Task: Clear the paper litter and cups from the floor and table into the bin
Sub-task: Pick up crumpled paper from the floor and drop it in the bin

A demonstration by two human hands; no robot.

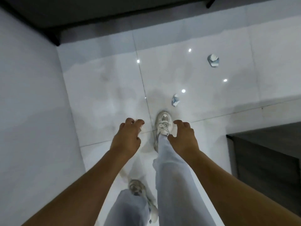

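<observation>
Two crumpled pieces of blue-and-white litter lie on the white tiled floor. The smaller piece of litter is just ahead of my front shoe. The larger, cup-like piece of litter lies farther off to the right. My left hand is stretched forward with its fingers curled, and a small pale paper scrap seems to be pinched in them. My right hand hangs over my front leg with relaxed fingers and holds nothing. No bin is in view.
A white wall runs along the left. Dark furniture stands at the right, close to my right arm. A dark ledge or table edge spans the far side. Bright lamp reflections dot the glossy tiles.
</observation>
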